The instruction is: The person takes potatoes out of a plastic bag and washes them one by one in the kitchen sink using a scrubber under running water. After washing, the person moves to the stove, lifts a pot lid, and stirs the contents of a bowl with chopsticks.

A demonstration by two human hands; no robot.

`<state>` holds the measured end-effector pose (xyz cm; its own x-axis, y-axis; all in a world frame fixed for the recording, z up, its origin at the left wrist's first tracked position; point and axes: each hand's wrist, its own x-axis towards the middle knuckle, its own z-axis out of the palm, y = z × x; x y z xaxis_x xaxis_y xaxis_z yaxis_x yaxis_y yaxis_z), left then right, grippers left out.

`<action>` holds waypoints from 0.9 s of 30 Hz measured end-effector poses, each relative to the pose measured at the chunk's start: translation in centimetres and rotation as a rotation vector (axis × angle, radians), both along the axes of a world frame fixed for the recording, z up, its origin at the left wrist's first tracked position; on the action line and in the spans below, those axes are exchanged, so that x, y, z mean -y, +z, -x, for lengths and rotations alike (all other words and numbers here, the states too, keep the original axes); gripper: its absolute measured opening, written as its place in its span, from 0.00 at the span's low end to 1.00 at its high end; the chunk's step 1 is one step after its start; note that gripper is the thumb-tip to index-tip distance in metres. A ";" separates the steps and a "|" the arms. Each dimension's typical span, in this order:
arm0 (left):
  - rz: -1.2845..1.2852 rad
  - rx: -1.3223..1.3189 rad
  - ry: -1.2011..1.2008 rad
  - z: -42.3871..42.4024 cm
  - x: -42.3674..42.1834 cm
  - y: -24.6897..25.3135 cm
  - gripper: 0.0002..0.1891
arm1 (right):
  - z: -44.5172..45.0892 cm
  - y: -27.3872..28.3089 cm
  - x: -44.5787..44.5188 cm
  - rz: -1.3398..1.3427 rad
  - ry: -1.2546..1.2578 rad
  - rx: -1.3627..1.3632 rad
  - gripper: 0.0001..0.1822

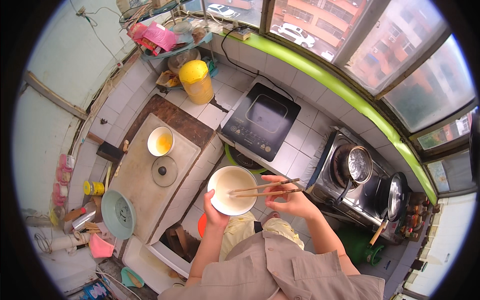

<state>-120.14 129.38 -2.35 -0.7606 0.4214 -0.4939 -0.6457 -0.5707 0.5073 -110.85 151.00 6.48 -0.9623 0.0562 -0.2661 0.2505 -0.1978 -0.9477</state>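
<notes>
My left hand [216, 213] holds a white bowl [232, 190] by its left rim, with the thumb over the edge. Pale, creamy contents show inside it. A pair of wooden chopsticks [266, 189] dips into the bowl, spread apart, their dark ends to the right. My right hand [282, 198] is at the chopsticks, thumb and fingers around them; its exact grip is partly hidden. On the worktop to the left, a second white bowl [160, 141] holds raw egg with yellow yolk. Below it lies a glass lid [164, 171] with a black knob.
An induction cooker [261, 122] sits ahead. At right, a gas stove [350, 210] carries a small pot [359, 165] of bubbling liquid and a lidded pan [396, 197]. A cleaver [110, 151], a light-blue basin [118, 214] and a yellow-lidded container [197, 84] stand to the left.
</notes>
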 end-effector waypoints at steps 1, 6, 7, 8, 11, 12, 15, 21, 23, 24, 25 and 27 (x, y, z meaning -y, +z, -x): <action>-0.002 0.003 0.074 0.4 1.5 -0.1 0.33 | 1.8 -0.3 0.8 0.023 0.083 0.013 0.33; 0.011 -0.027 0.415 2.2 9.5 0.5 0.33 | 11.6 -9.1 6.0 -0.231 0.279 0.131 0.21; 0.046 -0.041 0.515 2.3 11.3 -0.2 0.33 | 13.7 -10.7 7.8 -0.308 0.334 0.060 0.19; 0.069 -0.036 0.615 2.1 13.4 -1.0 0.33 | 15.7 -12.1 10.0 -0.367 0.382 0.008 0.19; 0.141 -0.011 0.844 2.0 17.6 -0.3 0.33 | 21.7 -17.9 16.4 -0.503 0.541 -0.094 0.21; 0.191 -0.010 0.915 1.7 19.0 -0.5 0.33 | 23.6 -19.9 18.5 -0.543 0.598 -0.123 0.23; 0.194 0.006 1.067 0.2 23.2 -1.4 0.31 | 27.7 -23.8 24.7 -0.725 0.586 -0.237 0.27; 0.287 0.072 1.307 -2.4 27.6 -2.9 0.33 | 32.3 -27.2 30.7 -1.002 0.602 -0.220 0.29; 0.279 0.103 1.321 -3.0 28.2 -2.9 0.32 | 32.9 -28.1 31.4 -1.013 0.593 -0.198 0.26; 0.274 0.092 1.323 -3.2 28.3 -2.9 0.33 | 33.0 -28.0 31.5 -1.020 0.588 -0.187 0.24; 0.267 0.091 1.316 -3.2 28.5 -3.0 0.33 | 32.9 -27.9 31.4 -1.012 0.598 -0.207 0.24; 0.255 0.091 1.289 -3.1 28.8 -3.4 0.32 | 32.1 -27.3 30.7 -0.997 0.607 -0.237 0.22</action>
<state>-117.07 100.58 -5.78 -0.5038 -0.6887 -0.5215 0.2489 -0.6938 0.6758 -142.92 120.31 -20.82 -0.9223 -0.3444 -0.1755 -0.1534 0.7429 -0.6516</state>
